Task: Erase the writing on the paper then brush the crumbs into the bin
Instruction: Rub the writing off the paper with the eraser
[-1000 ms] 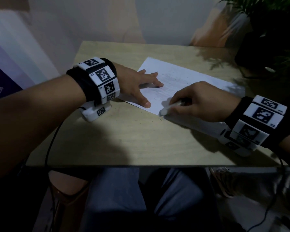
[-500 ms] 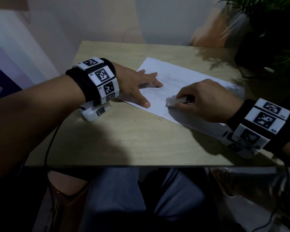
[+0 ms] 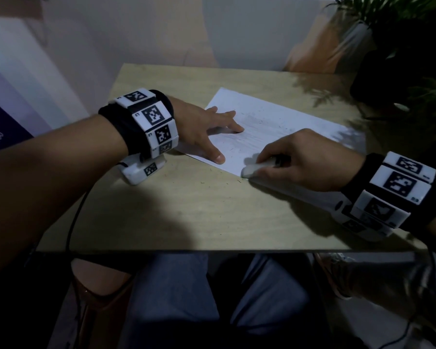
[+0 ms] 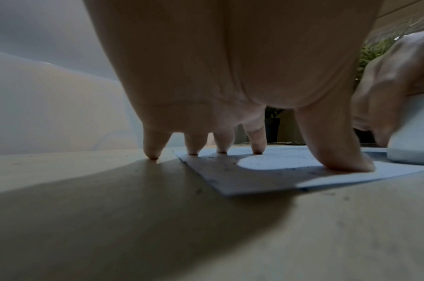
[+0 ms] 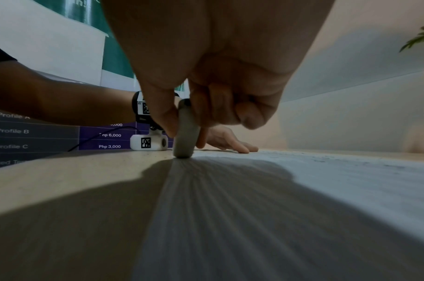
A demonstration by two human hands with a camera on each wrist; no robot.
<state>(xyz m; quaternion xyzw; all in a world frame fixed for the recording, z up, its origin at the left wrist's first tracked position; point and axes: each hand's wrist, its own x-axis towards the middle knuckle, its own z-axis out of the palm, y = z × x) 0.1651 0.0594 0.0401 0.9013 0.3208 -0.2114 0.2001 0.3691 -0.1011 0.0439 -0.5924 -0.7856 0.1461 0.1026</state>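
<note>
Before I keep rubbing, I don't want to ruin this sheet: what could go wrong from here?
The eraser in your right hand sits at the paper's near edge; a stroke off that edge could catch and crease it. Your left hand pins only the left end, with the little finger on the table, so the free end may shift or buckle. Crumbs are already scattered on the table, and fast strokes could flick more away.

Potted plant (image 3: pixel 400 46) at table's (image 3: pixel 186 210) far-right corner.
</note>
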